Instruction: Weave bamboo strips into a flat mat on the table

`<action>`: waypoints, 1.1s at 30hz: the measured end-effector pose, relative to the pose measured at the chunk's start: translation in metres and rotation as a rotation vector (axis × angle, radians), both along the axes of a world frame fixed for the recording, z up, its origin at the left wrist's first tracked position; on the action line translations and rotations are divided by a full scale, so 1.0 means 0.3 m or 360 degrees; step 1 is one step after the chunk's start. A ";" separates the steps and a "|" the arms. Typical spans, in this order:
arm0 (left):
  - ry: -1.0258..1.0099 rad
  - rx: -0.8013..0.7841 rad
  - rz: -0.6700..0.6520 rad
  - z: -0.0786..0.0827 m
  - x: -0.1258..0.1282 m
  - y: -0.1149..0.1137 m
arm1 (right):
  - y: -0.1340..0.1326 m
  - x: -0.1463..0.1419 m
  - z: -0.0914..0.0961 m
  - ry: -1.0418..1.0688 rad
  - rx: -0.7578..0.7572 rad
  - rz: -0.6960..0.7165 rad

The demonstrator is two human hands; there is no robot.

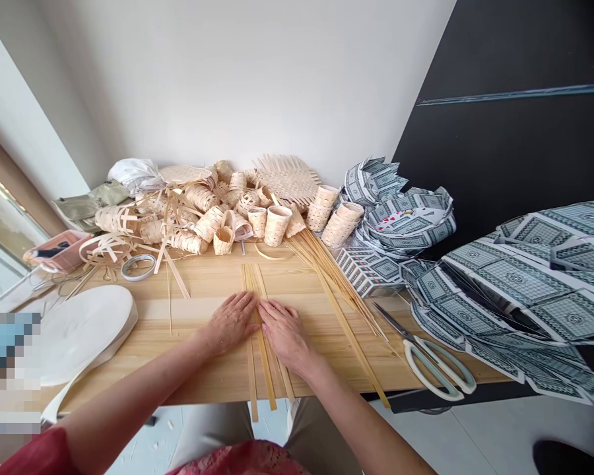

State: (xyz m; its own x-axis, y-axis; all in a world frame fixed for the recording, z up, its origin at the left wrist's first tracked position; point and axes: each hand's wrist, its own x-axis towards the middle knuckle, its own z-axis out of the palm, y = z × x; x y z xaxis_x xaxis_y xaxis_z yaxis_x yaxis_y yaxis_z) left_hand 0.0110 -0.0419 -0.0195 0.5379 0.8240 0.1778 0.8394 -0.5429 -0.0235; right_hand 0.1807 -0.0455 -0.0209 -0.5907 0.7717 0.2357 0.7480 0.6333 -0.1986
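Note:
Three thin bamboo strips (265,373) lie lengthwise in front of me, their near ends jutting past the table's front edge. My left hand (233,320) rests on the left side of them, fingers laid flat and thumb reaching across the strips. On the right side, my right hand (283,326) lies palm down, its fingers also flat and nearly touching the left hand. Neither hand is wrapped round anything. What is under the palms is hidden.
Small woven baskets (277,225) are heaped along the wall. A bundle of long strips (339,280) and scissors (438,369) lie to the right, beside folded playing-card pieces (519,290). At left are a white ribbon roll (79,330), a tape roll (138,266) and a pink bin (62,254).

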 end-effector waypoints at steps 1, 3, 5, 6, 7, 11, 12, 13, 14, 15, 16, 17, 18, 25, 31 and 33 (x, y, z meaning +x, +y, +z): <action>-0.0003 0.0010 0.0005 -0.005 -0.002 -0.001 | -0.003 -0.001 -0.001 -0.0001 0.0001 -0.0007; 0.0008 0.0019 0.0018 -0.012 -0.003 -0.002 | -0.009 -0.004 0.001 -0.0007 -0.0006 -0.0029; 0.0022 0.0021 0.0026 -0.015 -0.003 -0.002 | -0.016 -0.010 0.004 -0.0011 -0.0021 -0.0061; 0.0022 0.0025 0.0027 -0.014 -0.002 -0.001 | -0.018 -0.013 0.004 -0.0011 -0.0027 -0.0079; 0.0019 0.0031 0.0026 -0.014 -0.001 0.000 | -0.020 -0.015 0.002 -0.0007 -0.0028 -0.0098; 0.0015 0.0048 0.0006 -0.016 -0.004 0.007 | -0.017 -0.020 -0.026 0.0045 0.0033 -0.0096; 0.0015 0.0050 0.0002 -0.019 -0.006 0.009 | -0.013 -0.019 -0.035 0.0063 0.0063 -0.0077; 0.0011 0.0053 -0.0001 -0.022 -0.008 0.011 | -0.009 -0.019 -0.043 0.0077 0.0095 -0.0056; 0.0002 0.0056 -0.0004 -0.026 -0.009 0.012 | -0.004 -0.018 -0.050 0.0086 0.0122 -0.0038; -0.0011 0.0060 -0.0008 -0.030 -0.010 0.013 | 0.000 -0.018 -0.054 0.0090 0.0142 -0.0025; -0.0027 0.0065 -0.0014 -0.033 -0.011 0.014 | 0.004 -0.018 -0.056 0.0089 0.0154 -0.0012; -0.0043 0.0070 -0.0019 -0.037 -0.012 0.014 | 0.007 -0.018 -0.055 0.0084 0.0160 0.0002; -0.0055 0.0076 -0.0022 -0.039 -0.012 0.014 | 0.009 -0.018 -0.052 0.0079 0.0159 0.0012; -0.0101 0.0085 -0.0022 -0.046 -0.012 0.010 | 0.006 -0.016 -0.015 0.0060 0.0102 0.0019; -0.0121 0.0095 -0.0026 -0.038 -0.010 0.009 | 0.008 -0.012 -0.008 0.0044 0.0054 0.0018; -0.0112 0.0100 -0.0027 -0.034 -0.009 0.008 | 0.011 -0.014 -0.007 0.0057 0.0043 0.0011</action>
